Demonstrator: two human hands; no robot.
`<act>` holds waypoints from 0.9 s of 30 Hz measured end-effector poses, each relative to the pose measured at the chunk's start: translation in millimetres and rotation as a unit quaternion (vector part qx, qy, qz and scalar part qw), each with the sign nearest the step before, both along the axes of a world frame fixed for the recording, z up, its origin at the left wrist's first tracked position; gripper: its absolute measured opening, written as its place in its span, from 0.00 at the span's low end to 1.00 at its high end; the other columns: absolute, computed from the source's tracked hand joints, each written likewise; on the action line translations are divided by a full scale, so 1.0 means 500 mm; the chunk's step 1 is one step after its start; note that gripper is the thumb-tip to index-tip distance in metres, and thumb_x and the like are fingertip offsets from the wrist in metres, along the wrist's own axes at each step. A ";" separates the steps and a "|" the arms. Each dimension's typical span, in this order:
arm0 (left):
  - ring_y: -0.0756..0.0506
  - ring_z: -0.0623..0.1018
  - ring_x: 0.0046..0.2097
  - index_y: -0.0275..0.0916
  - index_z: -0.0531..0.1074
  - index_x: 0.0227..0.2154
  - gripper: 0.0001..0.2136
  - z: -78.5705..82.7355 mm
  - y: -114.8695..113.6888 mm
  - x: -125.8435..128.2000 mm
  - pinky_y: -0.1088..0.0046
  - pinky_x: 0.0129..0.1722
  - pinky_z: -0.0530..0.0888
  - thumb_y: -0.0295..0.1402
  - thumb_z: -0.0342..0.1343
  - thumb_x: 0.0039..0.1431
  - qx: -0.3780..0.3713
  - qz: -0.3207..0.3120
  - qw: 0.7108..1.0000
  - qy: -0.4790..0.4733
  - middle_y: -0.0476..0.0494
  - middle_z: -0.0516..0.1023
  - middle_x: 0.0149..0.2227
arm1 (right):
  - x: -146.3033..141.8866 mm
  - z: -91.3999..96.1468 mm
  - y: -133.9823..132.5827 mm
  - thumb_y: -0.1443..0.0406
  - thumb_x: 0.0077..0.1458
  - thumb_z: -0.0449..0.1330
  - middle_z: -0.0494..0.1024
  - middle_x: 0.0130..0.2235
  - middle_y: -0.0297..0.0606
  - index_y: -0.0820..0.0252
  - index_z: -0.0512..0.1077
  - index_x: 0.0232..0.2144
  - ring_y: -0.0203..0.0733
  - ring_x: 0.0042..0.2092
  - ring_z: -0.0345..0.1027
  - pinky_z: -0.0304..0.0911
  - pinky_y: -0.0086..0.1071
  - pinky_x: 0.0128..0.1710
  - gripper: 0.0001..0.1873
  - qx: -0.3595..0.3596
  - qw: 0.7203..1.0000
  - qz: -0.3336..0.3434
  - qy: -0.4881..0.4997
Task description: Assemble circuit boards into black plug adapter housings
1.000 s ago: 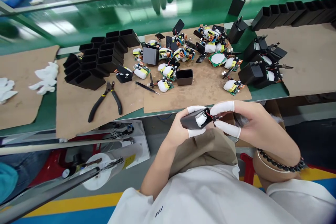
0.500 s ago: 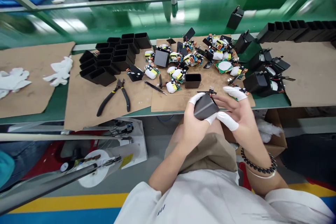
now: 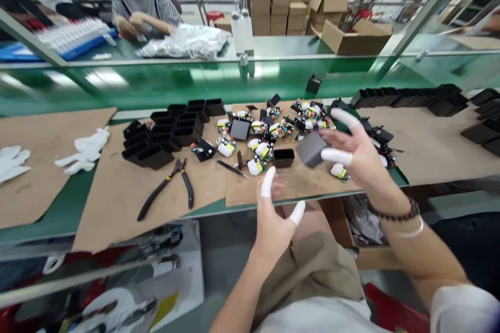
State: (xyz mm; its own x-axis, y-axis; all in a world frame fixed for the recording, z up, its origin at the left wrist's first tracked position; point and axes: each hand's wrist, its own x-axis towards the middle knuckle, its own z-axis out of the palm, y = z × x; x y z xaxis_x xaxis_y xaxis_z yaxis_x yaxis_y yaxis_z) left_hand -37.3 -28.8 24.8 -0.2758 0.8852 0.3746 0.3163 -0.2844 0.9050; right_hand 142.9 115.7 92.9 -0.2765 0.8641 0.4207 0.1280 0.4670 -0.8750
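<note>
My right hand, with white finger cots on some fingers, holds a black plastic case by its right end above the cardboard mat. Motion blurs the case slightly. My left hand, also wearing white cots, is apart from it near the table edge, fingers spread and holding nothing. Just left of the held case stands an empty black case with its mouth up. Behind it lie several small circuit boards with white and yellow parts. Tweezers lie to the left.
Cutting pliers lie open on the left mat, before a block of black cases. White gloves lie farther left. More cases line the right side. Across the bench sits another person beside plastic bags.
The case has gone from both hands to my right hand alone, raised over the mat. My left hand has let go and opened. The camera has tilted up, showing more of the room.
</note>
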 end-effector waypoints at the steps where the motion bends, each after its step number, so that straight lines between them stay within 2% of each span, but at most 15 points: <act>1: 0.43 0.80 0.49 0.45 0.59 0.70 0.38 -0.017 0.006 -0.007 0.61 0.52 0.79 0.31 0.67 0.58 0.004 0.009 1.000 -0.002 0.38 0.76 0.54 | -0.016 0.030 0.073 0.50 0.51 0.75 0.82 0.57 0.47 0.51 0.58 0.72 0.51 0.56 0.81 0.75 0.42 0.57 0.53 0.042 0.998 -0.026 -0.027; 3: 0.43 0.81 0.48 0.43 0.64 0.67 0.32 -0.044 0.020 -0.019 0.62 0.51 0.80 0.31 0.65 0.61 0.001 -0.004 1.000 0.005 0.39 0.79 0.50 | -0.072 0.091 0.229 0.52 0.58 0.66 0.77 0.61 0.48 0.65 0.49 0.75 0.51 0.56 0.79 0.68 0.40 0.58 0.52 0.090 0.989 -0.045 -0.105; 4: 0.43 0.82 0.48 0.43 0.67 0.65 0.28 -0.052 0.027 -0.025 0.64 0.50 0.80 0.30 0.63 0.62 -0.001 -0.023 1.000 0.015 0.40 0.80 0.49 | -0.110 0.115 0.302 0.60 0.52 0.73 0.77 0.62 0.53 0.64 0.48 0.76 0.50 0.55 0.79 0.71 0.41 0.59 0.57 0.077 0.986 -0.055 -0.138; 6: 0.44 0.83 0.46 0.42 0.73 0.59 0.21 -0.063 0.035 -0.033 0.67 0.49 0.81 0.28 0.59 0.64 -0.002 -0.064 0.997 0.039 0.41 0.82 0.46 | -0.191 0.140 0.419 0.74 0.47 0.75 0.77 0.62 0.52 0.63 0.44 0.77 0.52 0.58 0.77 0.72 0.43 0.63 0.64 0.011 0.965 -0.086 -0.248; 8: 0.45 0.85 0.44 0.43 0.76 0.56 0.18 -0.072 0.037 -0.040 0.69 0.47 0.82 0.26 0.57 0.65 -0.001 -0.088 0.995 0.052 0.42 0.84 0.44 | -0.261 0.132 0.488 0.76 0.48 0.73 0.77 0.60 0.52 0.64 0.53 0.74 0.54 0.60 0.75 0.70 0.48 0.65 0.56 -0.011 0.954 -0.092 -0.285; 10: 0.46 0.85 0.44 0.43 0.76 0.58 0.19 -0.086 0.036 -0.047 0.72 0.46 0.83 0.25 0.55 0.66 -0.012 -0.099 0.994 0.047 0.42 0.85 0.42 | -0.307 0.099 0.516 0.68 0.58 0.71 0.77 0.60 0.50 0.61 0.64 0.68 0.53 0.59 0.74 0.72 0.51 0.62 0.38 -0.025 0.947 -0.092 -0.308; 12: 0.47 0.86 0.43 0.43 0.74 0.62 0.21 -0.104 0.034 -0.054 0.73 0.47 0.83 0.26 0.55 0.68 -0.028 -0.099 0.994 0.031 0.42 0.85 0.42 | -0.329 0.061 0.523 0.59 0.65 0.66 0.76 0.60 0.47 0.60 0.70 0.61 0.50 0.57 0.75 0.75 0.51 0.57 0.25 -0.038 0.940 -0.088 -0.328; 15: 0.47 0.86 0.44 0.42 0.73 0.64 0.21 -0.123 0.030 -0.062 0.73 0.50 0.83 0.27 0.55 0.70 -0.048 -0.116 0.992 0.022 0.42 0.86 0.44 | -0.335 0.035 0.526 0.56 0.68 0.63 0.76 0.59 0.45 0.60 0.72 0.58 0.48 0.55 0.75 0.76 0.49 0.55 0.22 -0.055 0.932 -0.071 -0.352; 17: 0.46 0.86 0.47 0.42 0.73 0.63 0.21 -0.123 0.028 -0.064 0.73 0.51 0.83 0.28 0.55 0.70 -0.065 -0.127 0.990 0.023 0.40 0.86 0.46 | -0.324 0.051 0.529 0.59 0.64 0.67 0.78 0.57 0.45 0.61 0.72 0.59 0.48 0.55 0.76 0.74 0.49 0.56 0.24 -0.059 0.929 -0.054 -0.361; 19: 0.46 0.86 0.47 0.42 0.74 0.63 0.20 -0.114 0.027 -0.063 0.73 0.49 0.83 0.28 0.54 0.70 -0.070 -0.119 0.990 0.022 0.40 0.85 0.46 | -0.296 0.085 0.524 0.65 0.56 0.73 0.80 0.57 0.47 0.62 0.70 0.62 0.50 0.56 0.74 0.71 0.48 0.60 0.33 -0.052 0.929 -0.041 -0.363; 21: 0.46 0.86 0.45 0.42 0.74 0.62 0.20 -0.101 0.028 -0.060 0.73 0.47 0.84 0.27 0.54 0.70 -0.058 -0.108 0.992 0.028 0.40 0.85 0.45 | -0.249 0.128 0.499 0.69 0.51 0.74 0.79 0.60 0.49 0.63 0.68 0.65 0.52 0.58 0.72 0.67 0.46 0.63 0.40 -0.037 0.932 -0.035 -0.360; 24: 0.46 0.86 0.44 0.41 0.75 0.60 0.19 -0.080 0.032 -0.059 0.72 0.46 0.84 0.26 0.55 0.68 -0.032 -0.112 0.992 0.058 0.41 0.85 0.43 | -0.144 0.181 0.397 0.69 0.55 0.69 0.77 0.63 0.48 0.62 0.71 0.63 0.52 0.57 0.75 0.68 0.46 0.62 0.34 -0.005 0.931 -0.020 -0.363; 26: 0.47 0.85 0.43 0.41 0.76 0.58 0.18 -0.069 0.035 -0.060 0.72 0.46 0.84 0.25 0.56 0.67 -0.018 -0.104 0.992 0.073 0.43 0.85 0.42 | -0.063 0.192 0.288 0.66 0.57 0.66 0.82 0.57 0.47 0.60 0.76 0.59 0.50 0.51 0.78 0.71 0.45 0.56 0.27 0.070 0.914 -0.012 -0.399; 27: 0.47 0.85 0.43 0.41 0.76 0.57 0.17 -0.065 0.037 -0.061 0.72 0.46 0.83 0.25 0.56 0.67 -0.010 -0.097 0.992 0.079 0.43 0.85 0.41 | -0.025 0.188 0.225 0.64 0.57 0.66 0.84 0.51 0.46 0.61 0.79 0.54 0.50 0.48 0.78 0.72 0.44 0.54 0.22 0.091 0.904 -0.039 -0.416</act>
State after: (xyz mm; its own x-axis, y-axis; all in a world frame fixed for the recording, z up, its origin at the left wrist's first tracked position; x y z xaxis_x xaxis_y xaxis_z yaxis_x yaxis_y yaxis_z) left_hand -67.7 -10.2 -7.7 -0.0393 0.9235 0.3815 0.3951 -0.3363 0.8549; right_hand 130.4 228.3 186.7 -0.5040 0.8318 0.2328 0.7452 0.5550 -0.3697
